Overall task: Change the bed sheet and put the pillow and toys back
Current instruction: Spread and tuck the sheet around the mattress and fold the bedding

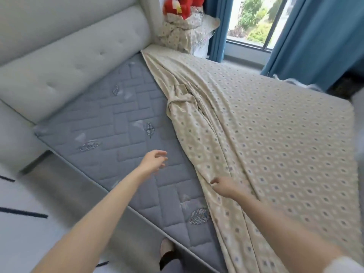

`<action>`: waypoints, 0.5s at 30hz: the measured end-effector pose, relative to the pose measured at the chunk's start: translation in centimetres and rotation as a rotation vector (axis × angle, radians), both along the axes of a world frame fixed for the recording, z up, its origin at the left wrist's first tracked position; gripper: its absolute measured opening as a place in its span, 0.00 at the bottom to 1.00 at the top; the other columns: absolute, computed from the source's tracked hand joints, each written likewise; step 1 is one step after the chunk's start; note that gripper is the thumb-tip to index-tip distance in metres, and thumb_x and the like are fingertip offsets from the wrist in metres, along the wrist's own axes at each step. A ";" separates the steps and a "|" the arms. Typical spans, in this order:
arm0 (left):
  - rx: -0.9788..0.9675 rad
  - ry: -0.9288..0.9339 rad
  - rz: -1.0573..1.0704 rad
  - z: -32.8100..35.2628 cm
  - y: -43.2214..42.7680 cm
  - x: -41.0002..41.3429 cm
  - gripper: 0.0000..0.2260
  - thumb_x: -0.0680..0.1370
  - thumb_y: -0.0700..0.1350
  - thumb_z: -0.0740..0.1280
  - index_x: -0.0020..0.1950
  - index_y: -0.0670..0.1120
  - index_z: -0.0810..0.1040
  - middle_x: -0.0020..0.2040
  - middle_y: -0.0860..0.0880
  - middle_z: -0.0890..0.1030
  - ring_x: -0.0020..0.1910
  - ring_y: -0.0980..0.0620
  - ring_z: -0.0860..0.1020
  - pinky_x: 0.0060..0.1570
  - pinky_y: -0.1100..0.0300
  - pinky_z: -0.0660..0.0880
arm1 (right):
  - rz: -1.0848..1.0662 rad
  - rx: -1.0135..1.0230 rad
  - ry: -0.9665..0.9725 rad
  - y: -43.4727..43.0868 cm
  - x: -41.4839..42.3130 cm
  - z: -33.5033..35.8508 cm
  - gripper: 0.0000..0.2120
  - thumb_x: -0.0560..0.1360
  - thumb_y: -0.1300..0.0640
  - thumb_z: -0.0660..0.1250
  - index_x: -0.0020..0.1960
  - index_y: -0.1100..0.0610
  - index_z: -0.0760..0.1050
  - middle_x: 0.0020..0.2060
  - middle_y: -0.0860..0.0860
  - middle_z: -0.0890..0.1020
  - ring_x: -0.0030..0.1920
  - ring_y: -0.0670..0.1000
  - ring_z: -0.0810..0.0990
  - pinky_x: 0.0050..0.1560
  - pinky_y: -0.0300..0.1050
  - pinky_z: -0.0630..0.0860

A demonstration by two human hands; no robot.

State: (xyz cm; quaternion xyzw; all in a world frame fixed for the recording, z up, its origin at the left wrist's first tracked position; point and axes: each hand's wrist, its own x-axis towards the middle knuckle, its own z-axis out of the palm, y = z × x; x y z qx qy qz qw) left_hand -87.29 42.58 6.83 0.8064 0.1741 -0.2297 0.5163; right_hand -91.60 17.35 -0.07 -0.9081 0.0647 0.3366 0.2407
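A beige bed sheet (275, 144) with small diamond marks covers the right part of the bed. Its left edge lies bunched in a diagonal fold across the grey quilted mattress (110, 123), whose left part is bare. My right hand (224, 187) sits at that edge near the front, fingers curled into the fabric, and long creases run towards it. My left hand (154, 161) hovers over the bare mattress with loosely curled fingers, holding nothing. A red plush toy (182, 6) sits on a pillow and bundled cloth of the same pattern (177, 34) beyond the bed's far corner.
A pale padded headboard (74, 56) runs along the left of the mattress. Blue curtains (315, 36) and a window stand behind the bed. My foot (167, 251) is on the floor by the mattress's near edge, next to a white rug with dark lines (23, 213).
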 end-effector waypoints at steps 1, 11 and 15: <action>-0.009 0.017 0.009 0.1 1.0 1.3 0.13 0.80 0.39 0.57 0.64 0.46 0.74 0.57 0.48 0.79 0.45 0.51 0.77 0.40 0.62 0.71 | -0.001 0.003 0.008 1.0 0.8 -0.1 0.20 0.78 0.61 0.55 0.68 0.57 0.73 0.66 0.54 0.75 0.65 0.53 0.73 0.60 0.42 0.70; -0.027 0.113 0.049 -4.2 4.7 11.7 0.12 0.80 0.39 0.58 0.61 0.48 0.75 0.55 0.49 0.80 0.49 0.50 0.79 0.51 0.57 0.73 | 0.046 -0.068 0.025 5.9 10.8 -6.0 0.21 0.78 0.57 0.57 0.70 0.52 0.69 0.74 0.57 0.61 0.75 0.57 0.57 0.72 0.50 0.58; -0.024 0.153 0.071 -8.0 4.1 15.1 0.12 0.80 0.39 0.59 0.61 0.48 0.75 0.55 0.49 0.80 0.49 0.50 0.79 0.55 0.54 0.74 | 0.098 -0.107 0.071 6.4 14.6 -10.1 0.23 0.76 0.59 0.56 0.71 0.53 0.68 0.78 0.56 0.49 0.76 0.58 0.51 0.74 0.53 0.56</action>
